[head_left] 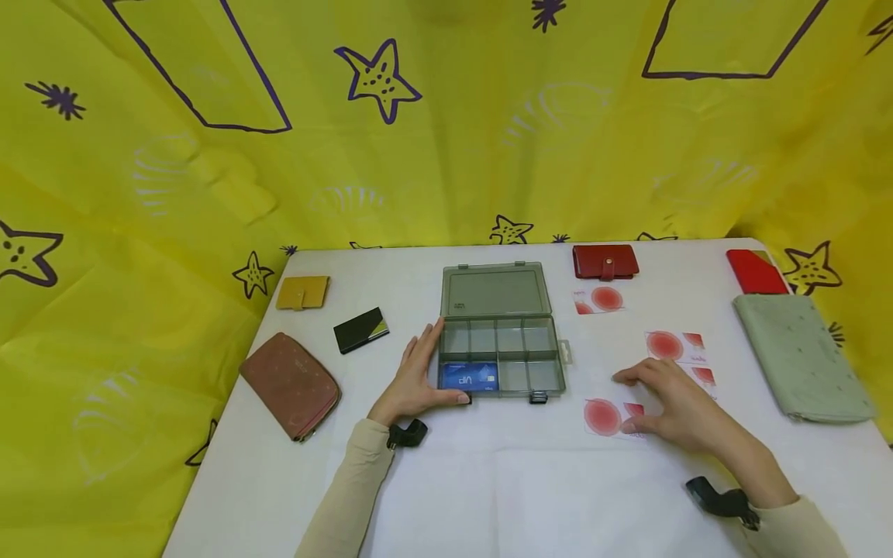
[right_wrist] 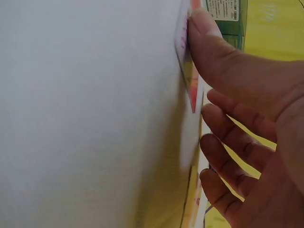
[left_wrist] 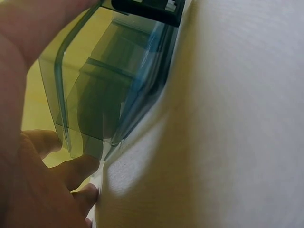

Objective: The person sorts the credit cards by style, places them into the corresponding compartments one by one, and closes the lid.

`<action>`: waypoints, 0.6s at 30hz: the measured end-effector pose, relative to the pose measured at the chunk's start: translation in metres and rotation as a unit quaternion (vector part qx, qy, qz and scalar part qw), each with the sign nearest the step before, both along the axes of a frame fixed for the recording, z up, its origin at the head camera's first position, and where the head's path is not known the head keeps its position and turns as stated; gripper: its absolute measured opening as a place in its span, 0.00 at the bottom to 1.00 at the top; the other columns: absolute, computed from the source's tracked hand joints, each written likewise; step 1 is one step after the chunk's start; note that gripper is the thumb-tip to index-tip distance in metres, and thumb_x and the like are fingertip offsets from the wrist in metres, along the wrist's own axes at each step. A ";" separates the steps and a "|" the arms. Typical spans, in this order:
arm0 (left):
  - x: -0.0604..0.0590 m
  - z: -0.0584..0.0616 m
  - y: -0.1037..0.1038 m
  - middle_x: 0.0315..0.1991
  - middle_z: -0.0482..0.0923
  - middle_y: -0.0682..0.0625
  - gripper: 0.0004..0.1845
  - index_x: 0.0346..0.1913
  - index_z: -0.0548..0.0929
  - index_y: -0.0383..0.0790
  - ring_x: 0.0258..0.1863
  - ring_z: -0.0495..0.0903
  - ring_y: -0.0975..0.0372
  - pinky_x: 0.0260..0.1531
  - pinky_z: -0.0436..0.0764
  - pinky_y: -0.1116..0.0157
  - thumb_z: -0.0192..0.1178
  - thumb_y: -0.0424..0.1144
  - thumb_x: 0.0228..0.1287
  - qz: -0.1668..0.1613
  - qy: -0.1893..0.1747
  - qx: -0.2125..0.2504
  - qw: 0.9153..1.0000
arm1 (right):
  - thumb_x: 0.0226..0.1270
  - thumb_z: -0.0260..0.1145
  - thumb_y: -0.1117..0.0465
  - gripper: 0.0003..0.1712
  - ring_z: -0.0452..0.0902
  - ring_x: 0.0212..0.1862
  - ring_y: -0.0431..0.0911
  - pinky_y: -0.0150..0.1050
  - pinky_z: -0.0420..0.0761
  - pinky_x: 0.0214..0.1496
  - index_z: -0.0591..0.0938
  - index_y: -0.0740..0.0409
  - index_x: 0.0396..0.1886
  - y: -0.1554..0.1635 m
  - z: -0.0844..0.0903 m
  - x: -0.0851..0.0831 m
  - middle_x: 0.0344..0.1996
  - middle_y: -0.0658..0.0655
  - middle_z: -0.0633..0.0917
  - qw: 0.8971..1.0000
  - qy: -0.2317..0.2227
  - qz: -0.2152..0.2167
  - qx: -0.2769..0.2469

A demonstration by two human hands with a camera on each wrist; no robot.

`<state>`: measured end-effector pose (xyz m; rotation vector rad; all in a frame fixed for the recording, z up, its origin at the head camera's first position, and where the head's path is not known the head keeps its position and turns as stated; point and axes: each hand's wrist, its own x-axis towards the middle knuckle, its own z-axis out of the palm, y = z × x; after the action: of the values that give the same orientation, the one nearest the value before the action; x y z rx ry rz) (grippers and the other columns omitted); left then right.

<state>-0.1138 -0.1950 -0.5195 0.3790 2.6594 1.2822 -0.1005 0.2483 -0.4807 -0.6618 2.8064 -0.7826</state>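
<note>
A translucent grey-green compartment box (head_left: 512,318) lies with its lid open on the white table. A blue VIP card (head_left: 470,377) sits in its front left compartment. My left hand (head_left: 416,380) holds the box by its left front corner, thumb along the front edge and fingers against the left wall (left_wrist: 80,114). The thumb of my right hand (head_left: 673,407) touches the right end of a white card with a red circle (head_left: 601,417). The fingers are bent and apart from that card, above two similar cards (head_left: 675,346) that the hand partly hides.
Behind lie a red wallet (head_left: 605,262) and another red-circle card (head_left: 607,300). At right, a pale green pouch (head_left: 802,360) lies beside a red item (head_left: 756,271). At left are a brown wallet (head_left: 289,384), a black card case (head_left: 360,331) and a mustard wallet (head_left: 303,293).
</note>
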 end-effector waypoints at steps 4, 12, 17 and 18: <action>0.000 0.001 -0.001 0.89 0.43 0.49 0.73 0.88 0.41 0.57 0.88 0.36 0.50 0.85 0.38 0.40 0.84 0.58 0.48 -0.004 0.007 0.002 1.000 | 0.47 0.89 0.55 0.31 0.73 0.48 0.44 0.42 0.83 0.51 0.87 0.49 0.53 -0.002 -0.002 0.000 0.39 0.42 0.83 1.000 -0.001 0.001 -0.002; -0.001 0.002 0.001 0.89 0.43 0.50 0.72 0.88 0.41 0.57 0.88 0.37 0.52 0.86 0.36 0.42 0.85 0.54 0.50 -0.004 0.008 0.002 1.000 | 0.48 0.88 0.55 0.22 0.74 0.43 0.41 0.37 0.81 0.46 0.87 0.47 0.41 -0.004 -0.002 -0.004 0.35 0.41 0.82 1.000 0.001 0.006 -0.006; 0.001 0.003 0.001 0.89 0.44 0.50 0.72 0.88 0.42 0.56 0.88 0.38 0.53 0.86 0.35 0.43 0.85 0.52 0.50 -0.003 0.007 0.003 1.000 | 0.51 0.87 0.54 0.21 0.74 0.45 0.42 0.36 0.82 0.46 0.85 0.49 0.41 -0.003 -0.004 -0.005 0.38 0.44 0.81 1.000 0.001 0.009 -0.008; 0.001 0.003 0.001 0.89 0.44 0.50 0.72 0.88 0.42 0.55 0.88 0.38 0.52 0.86 0.35 0.43 0.85 0.52 0.50 -0.004 0.008 0.002 1.000 | 0.51 0.87 0.55 0.22 0.74 0.45 0.42 0.35 0.82 0.46 0.84 0.49 0.41 -0.001 -0.004 -0.006 0.38 0.44 0.81 1.000 -0.001 0.010 -0.014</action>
<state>-0.1123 -0.1938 -0.5162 0.4014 2.6657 1.2875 -0.1061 0.2469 -0.4845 -0.6919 2.7885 -0.8201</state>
